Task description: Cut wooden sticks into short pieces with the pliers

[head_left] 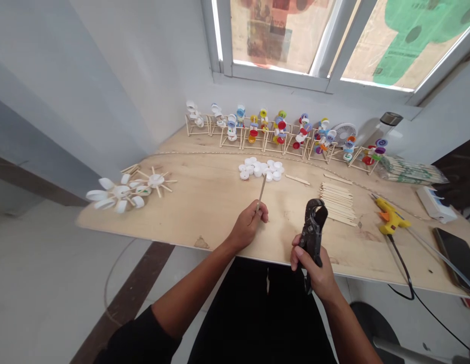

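My left hand (248, 225) is closed in a pinch on a thin wooden stick (262, 191) that points up and away over the plywood tabletop (204, 212). My right hand (314, 265) is wrapped round the handles of a black cutter (314, 228), whose curved jaws stand upright near the table's front edge. The stick's end and the cutter's jaws are apart. A row of flat wooden sticks (338, 201) lies just beyond the cutter. A cluster of white bottle caps (261, 169) sits behind the stick.
Several small stick-and-cap wheel models (280, 131) line the back edge. Two white cap wheels (123, 193) lie at the left end. A yellow glue gun (390, 217), a white power strip (435, 203), a phone (457, 253) and a bag of sticks (409, 171) are at the right.
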{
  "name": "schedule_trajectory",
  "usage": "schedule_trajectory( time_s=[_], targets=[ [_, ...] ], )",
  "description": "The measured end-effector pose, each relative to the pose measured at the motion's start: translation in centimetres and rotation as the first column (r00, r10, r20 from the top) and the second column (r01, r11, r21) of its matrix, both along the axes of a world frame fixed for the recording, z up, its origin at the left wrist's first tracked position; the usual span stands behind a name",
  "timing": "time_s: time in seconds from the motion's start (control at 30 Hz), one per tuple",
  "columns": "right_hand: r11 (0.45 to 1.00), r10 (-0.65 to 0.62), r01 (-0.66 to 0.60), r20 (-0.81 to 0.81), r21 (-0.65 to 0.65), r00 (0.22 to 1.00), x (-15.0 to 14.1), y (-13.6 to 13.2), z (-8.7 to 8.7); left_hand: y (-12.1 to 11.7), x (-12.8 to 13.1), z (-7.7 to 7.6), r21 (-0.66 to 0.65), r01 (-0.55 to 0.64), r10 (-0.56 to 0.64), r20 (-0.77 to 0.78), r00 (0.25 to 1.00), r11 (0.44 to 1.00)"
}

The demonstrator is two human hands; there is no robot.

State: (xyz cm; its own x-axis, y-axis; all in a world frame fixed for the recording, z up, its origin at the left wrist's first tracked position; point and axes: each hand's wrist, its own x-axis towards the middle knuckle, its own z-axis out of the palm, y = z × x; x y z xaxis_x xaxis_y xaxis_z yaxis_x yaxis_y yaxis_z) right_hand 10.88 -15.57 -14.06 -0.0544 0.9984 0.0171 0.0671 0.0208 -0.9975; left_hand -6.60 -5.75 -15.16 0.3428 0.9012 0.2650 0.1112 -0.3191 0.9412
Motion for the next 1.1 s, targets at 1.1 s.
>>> schedule_trajectory(
  time_s=[1.1],
  targets=[
    [0.993,0.016,0.059,0.607,-0.103,0.794,-0.3,-2.1,4.5,-2.3,-1.4,10.0,-0.13,0.487,-0.486,-0.472,0.736,0.864]
  ],
)
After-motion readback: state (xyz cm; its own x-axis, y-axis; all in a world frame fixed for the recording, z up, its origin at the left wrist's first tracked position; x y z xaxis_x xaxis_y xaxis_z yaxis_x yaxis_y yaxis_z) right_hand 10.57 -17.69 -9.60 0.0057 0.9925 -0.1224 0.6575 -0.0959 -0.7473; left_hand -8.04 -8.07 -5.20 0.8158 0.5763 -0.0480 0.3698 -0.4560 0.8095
